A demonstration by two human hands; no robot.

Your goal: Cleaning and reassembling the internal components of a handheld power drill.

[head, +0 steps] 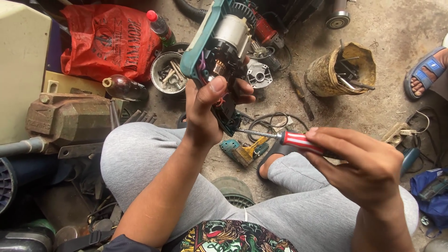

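1. Nearest: grey-trousered knees [140, 158] folded cross-legged on the concrete floor [401, 28], a patterned shirt hem at the bottom edge of the view.
2. Right hand [368, 170] curled shut around the red-and-white striped handle of a screwdriver [284, 136], fingertips pinching the handle, metal shaft pointing left, tip at the lower end of the tool body.
3. Left hand [207, 109] raised above the left knee, closed on an opened power tool [219, 51]: thumb pressed on the front, fingers wrapped behind, teal housing half off, motor and coloured wires exposed.
4. Below the screwdriver, between the knees: a small teal and yellow part [245, 150] lying on the floor, possibly a switch block, hard to tell at this size.
5. Left side of the floor: a rusty bench vise [65, 119], a brown bottle [121, 87] just beyond it.
6. Farther back: a round metal bowl of screws and bits [169, 72], a red plastic bag [109, 39] behind it.
7. Right of the tool: a loose grey cast cover [259, 74], a dirty yellow can holding hand tools [343, 70], tilted.
8. Far right edge: a foot in a blue sandal [427, 70], belonging to another person.
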